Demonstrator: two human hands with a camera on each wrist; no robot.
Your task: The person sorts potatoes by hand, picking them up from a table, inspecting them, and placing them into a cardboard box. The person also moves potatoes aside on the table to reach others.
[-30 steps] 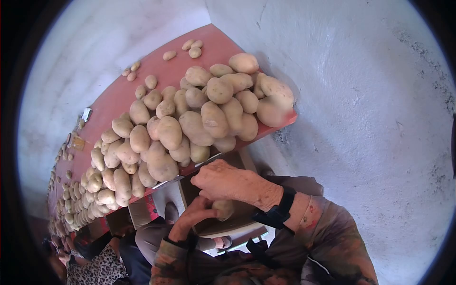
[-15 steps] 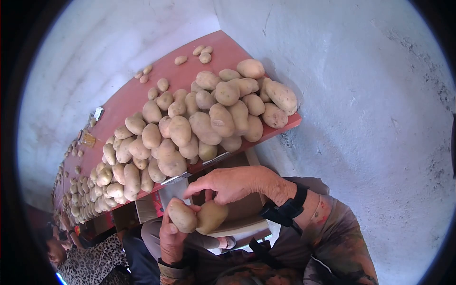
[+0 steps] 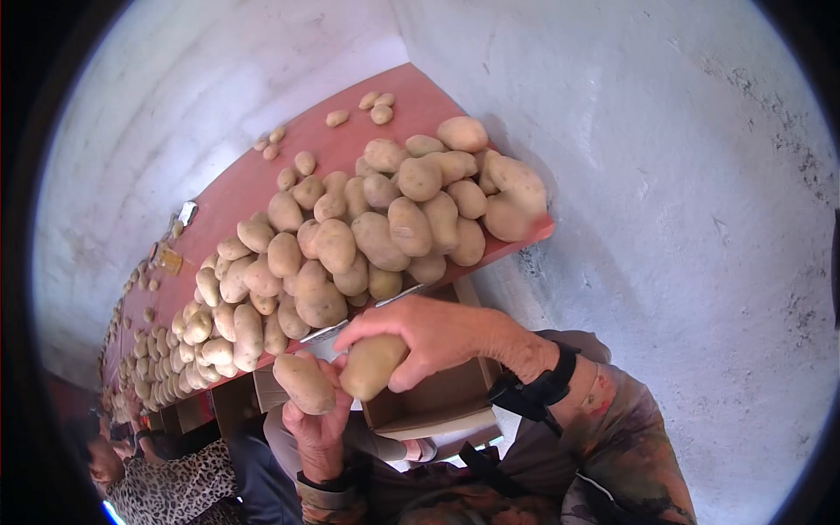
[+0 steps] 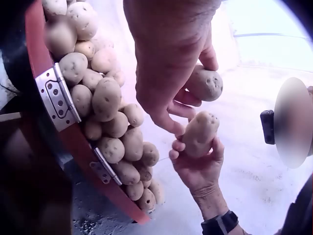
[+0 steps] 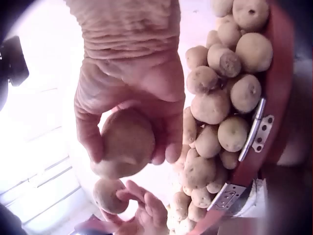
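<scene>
I see two potatoes in hand, held just below the near edge of the red table (image 3: 236,188). The larger potato (image 3: 371,366) sits in my right hand (image 3: 437,337) — fingers and thumb curled round it from above. The other potato (image 3: 304,383) is pinched upright by the fingertips of my left hand (image 3: 319,429), palm up, just beside and slightly lower than the right. The two potatoes are close together; I cannot tell whether they touch. Under the hands stands an open cardboard box (image 3: 433,402). On the table above lies a heaped pile of potatoes (image 3: 350,236), with smaller ones scattered farther back, against a pale wall (image 3: 665,175).
</scene>
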